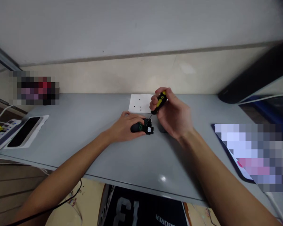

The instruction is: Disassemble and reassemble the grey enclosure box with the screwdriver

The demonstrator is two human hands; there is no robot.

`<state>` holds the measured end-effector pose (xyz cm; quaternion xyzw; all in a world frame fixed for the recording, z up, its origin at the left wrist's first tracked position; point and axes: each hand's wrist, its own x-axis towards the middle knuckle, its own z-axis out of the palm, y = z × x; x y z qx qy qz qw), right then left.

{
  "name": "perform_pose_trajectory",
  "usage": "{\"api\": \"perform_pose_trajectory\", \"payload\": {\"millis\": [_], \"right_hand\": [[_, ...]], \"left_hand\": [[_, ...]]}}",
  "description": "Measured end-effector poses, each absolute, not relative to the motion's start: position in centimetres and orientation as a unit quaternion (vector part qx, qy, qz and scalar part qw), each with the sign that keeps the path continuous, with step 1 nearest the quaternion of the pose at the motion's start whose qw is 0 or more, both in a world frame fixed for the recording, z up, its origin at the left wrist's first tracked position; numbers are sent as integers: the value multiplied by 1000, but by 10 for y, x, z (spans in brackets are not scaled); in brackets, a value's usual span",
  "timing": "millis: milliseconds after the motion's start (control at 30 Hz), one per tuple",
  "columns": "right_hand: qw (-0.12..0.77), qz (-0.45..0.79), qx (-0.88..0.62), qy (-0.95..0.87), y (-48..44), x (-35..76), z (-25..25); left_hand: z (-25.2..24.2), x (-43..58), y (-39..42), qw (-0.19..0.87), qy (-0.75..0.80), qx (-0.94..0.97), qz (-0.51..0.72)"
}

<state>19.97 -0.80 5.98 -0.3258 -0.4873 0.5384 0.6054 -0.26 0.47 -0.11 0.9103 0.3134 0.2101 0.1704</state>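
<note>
My right hand (pixel 175 116) is wrapped round the black-and-yellow handle of a screwdriver (pixel 160 102). The screwdriver slants down to the left, and its thin shaft reaches the small black device. That black device (pixel 149 128) lies on the grey table, with a rounded black end, a bit of green circuit board and a white label showing. My left hand (pixel 126 127) grips it from the left, fingers along its far side and thumb along the near side. A dark flat piece (pixel 163 129) shows partly from under my right hand.
Behind my hands lies a sheet of white paper (pixel 137 105) with several tiny dark pieces on it. A phone (pixel 24 131) and a power strip (pixel 8 131) are at the left. On the right are a tablet (pixel 235 166), partly blurred, and a black column (pixel 252 73).
</note>
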Motion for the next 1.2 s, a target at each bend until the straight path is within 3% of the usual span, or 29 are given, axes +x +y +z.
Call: {"api": "perform_pose_trajectory", "payload": {"millis": [233,500,967,1200], "right_hand": [[596,572,-276,-492,-14,197,54],[525,606,-260,-538,-18,204,59],[634,557,-275,-461,-6,204,58],[616,562,-286,-473,-9,202,60]], "left_hand": [[6,0,3,167,310,916,194],[-5,-3,6,153,313,913,215],[-2,-3,6,172,305,910,223],[-7,-4,7,164,290,910,246]]}}
